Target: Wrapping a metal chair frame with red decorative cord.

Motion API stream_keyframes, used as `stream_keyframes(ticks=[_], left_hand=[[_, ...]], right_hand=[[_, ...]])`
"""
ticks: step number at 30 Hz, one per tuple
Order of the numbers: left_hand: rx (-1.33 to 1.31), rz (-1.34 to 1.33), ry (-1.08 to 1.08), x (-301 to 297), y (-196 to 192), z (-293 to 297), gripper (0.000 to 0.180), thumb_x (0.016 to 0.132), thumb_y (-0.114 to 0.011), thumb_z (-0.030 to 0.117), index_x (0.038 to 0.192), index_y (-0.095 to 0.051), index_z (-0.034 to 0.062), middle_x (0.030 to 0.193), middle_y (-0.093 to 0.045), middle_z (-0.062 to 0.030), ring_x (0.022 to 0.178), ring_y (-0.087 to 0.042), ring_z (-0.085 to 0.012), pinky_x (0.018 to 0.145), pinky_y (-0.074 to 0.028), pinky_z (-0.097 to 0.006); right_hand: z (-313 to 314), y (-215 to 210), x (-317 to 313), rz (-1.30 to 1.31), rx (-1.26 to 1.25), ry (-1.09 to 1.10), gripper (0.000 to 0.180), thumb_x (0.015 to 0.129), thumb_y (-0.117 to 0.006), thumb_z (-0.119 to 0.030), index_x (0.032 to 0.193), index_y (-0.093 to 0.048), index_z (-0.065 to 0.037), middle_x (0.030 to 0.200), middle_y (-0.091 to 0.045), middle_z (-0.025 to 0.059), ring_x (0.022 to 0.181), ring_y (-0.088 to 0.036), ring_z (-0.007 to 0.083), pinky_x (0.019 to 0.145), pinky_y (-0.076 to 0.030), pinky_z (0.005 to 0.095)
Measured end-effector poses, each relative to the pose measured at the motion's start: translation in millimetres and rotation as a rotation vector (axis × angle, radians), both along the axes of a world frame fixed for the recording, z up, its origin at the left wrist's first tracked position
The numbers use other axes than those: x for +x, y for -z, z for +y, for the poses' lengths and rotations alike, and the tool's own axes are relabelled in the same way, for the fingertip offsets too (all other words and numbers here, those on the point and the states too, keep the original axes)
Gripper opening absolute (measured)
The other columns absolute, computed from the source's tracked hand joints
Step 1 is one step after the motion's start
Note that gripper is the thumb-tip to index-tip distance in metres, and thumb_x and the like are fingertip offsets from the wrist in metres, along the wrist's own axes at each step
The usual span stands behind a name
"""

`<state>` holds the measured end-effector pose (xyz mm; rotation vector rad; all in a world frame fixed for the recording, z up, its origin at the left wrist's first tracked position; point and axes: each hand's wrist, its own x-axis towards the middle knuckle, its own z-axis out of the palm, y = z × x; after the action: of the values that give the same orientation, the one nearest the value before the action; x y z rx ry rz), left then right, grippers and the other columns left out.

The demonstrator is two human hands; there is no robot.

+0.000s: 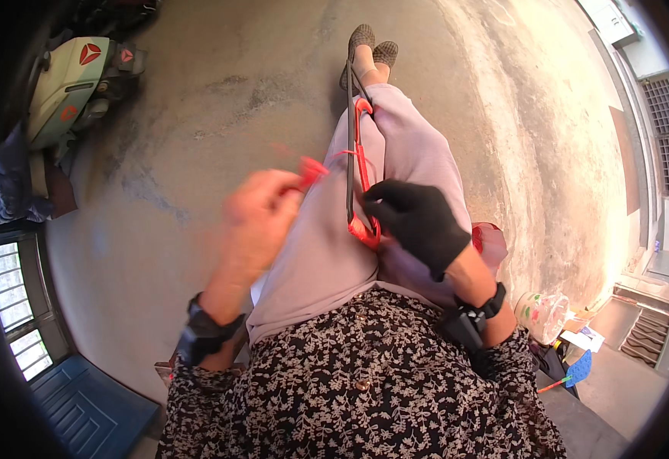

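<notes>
I sit with my legs stretched out in pale lilac trousers (411, 145). A dark hoop-like frame (350, 130) stands on edge along my lap, partly wrapped in red cord (363, 164). My right hand (418, 222), in a black glove, is shut on the frame's near end where red wrapping bunches. My left hand (262, 222), bare and blurred, pinches the loose end of the red cord and holds it out to the left of the frame.
Bare concrete floor (220, 115) surrounds me. A pale green scooter (67, 84) stands at the far left. A red bag (491, 241) lies by my right thigh, a clear plastic container (545, 314) beside it. A blue door (82, 405) is at lower left.
</notes>
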<state>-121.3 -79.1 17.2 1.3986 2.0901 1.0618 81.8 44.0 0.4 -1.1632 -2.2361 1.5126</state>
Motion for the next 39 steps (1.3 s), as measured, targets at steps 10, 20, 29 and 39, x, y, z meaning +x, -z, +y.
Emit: stream_keyframes(ticks=[10, 20, 29, 39], left_hand=[[-0.078, -0.596, 0.086, 12, -1, 1, 0.036, 0.089, -0.064, 0.012, 0.123, -0.057, 0.0025, 0.104, -0.065, -0.0077, 0.082, -0.064, -0.0104, 0.062, -0.051, -0.021], [0.318, -2.051, 0.123, 10, -11, -19, 0.058, 0.093, -0.058, 0.042, 0.132, -0.044, 0.0018, 0.122, -0.053, -0.0138, 0.106, -0.054, -0.0217, 0.059, -0.050, -0.028], [-0.191, -1.512, -0.180, -9, 12, -101, 0.022, 0.096, -0.053, 0.018, 0.108, -0.058, -0.0005, 0.063, -0.050, -0.0016, 0.052, -0.043, -0.0094, 0.044, -0.033, -0.022], [-0.030, -1.563, 0.449, -17, -8, -93, 0.016, 0.092, -0.057, 0.012, 0.095, -0.062, -0.0026, 0.081, -0.065, -0.0147, 0.057, -0.058, -0.0163, 0.053, -0.047, -0.023]], right_hand=[[14, -49, 6, 0.569, -0.640, 0.340, 0.021, 0.085, -0.059, -0.008, 0.103, -0.065, 0.002, 0.090, -0.067, 0.0077, 0.083, -0.064, 0.0164, 0.076, -0.051, 0.0300], [0, -77, 12, 0.701, -1.135, 0.203, 0.024, 0.087, -0.065, -0.016, 0.103, -0.062, 0.002, 0.080, -0.062, 0.0054, 0.072, -0.060, 0.0127, 0.068, -0.047, 0.0259], [-37, -2, 0, -0.012, -0.062, -0.057, 0.034, 0.084, -0.071, -0.034, 0.101, -0.061, -0.006, 0.079, -0.066, 0.0117, 0.071, -0.064, 0.0269, 0.069, -0.049, 0.0352], [-18, -17, 8, 0.100, -0.157, 0.212, 0.024, 0.092, -0.062, -0.025, 0.103, -0.061, -0.004, 0.077, -0.064, 0.0095, 0.072, -0.063, 0.0176, 0.065, -0.048, 0.0329]])
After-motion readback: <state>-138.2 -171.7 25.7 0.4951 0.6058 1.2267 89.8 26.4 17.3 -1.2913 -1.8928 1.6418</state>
